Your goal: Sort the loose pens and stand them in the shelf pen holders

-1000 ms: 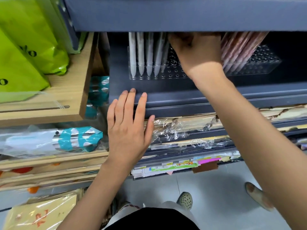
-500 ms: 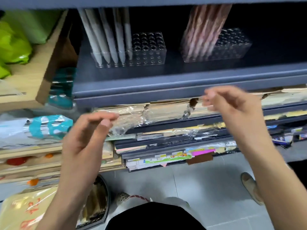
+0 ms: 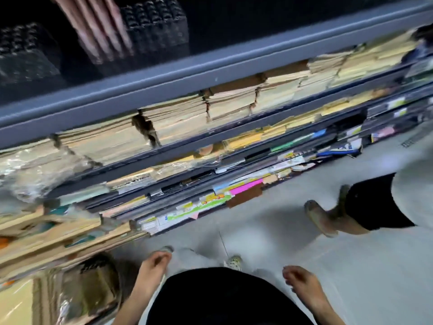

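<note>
Hanging loose, fingers (image 3: 163, 256) well apart from pens (image 3: 103, 31)

The shelf (image 3: 210, 73) bears a pen holder (image 3: 157, 29) with pinkish pens (image 3: 100, 26), a second holder (image 3: 23, 50) beside it

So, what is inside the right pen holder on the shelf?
Pinkish pens stand in the left part of the pen holder; its right holes look empty. Pen tops are cut off.
</note>
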### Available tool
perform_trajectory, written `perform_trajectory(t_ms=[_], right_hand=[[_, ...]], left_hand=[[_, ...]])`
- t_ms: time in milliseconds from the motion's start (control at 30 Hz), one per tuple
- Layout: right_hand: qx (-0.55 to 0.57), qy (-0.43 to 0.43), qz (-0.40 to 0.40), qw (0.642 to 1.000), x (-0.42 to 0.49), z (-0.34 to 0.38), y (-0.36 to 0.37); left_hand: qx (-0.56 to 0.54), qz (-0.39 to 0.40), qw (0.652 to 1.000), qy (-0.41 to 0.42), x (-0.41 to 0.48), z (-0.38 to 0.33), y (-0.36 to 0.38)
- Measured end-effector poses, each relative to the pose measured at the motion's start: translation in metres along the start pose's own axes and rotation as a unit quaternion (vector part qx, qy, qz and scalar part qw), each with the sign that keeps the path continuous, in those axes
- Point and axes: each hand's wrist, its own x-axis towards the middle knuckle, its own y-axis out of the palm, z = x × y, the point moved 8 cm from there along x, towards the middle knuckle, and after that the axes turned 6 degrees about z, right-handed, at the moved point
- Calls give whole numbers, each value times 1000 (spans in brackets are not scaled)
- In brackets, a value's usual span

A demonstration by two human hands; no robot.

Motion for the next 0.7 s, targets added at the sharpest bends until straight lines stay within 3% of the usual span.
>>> perform_trajectory(t_ms=[133,333,533,700], right_hand=[[-9,7,-11,1000,-6,-25,-34],[52,-19,-60,997,-1,16,-83],[30,-156,-117,980,23,146,-176],[-22,-305,-215,927,25,286,-271]], left_hand=[[92,39,995,11,4,-28,39],[70,100,990,65,18,-125,89],[44,122,957,259,-4,-326,122],[24,98,873,477,-72,-519,129]])
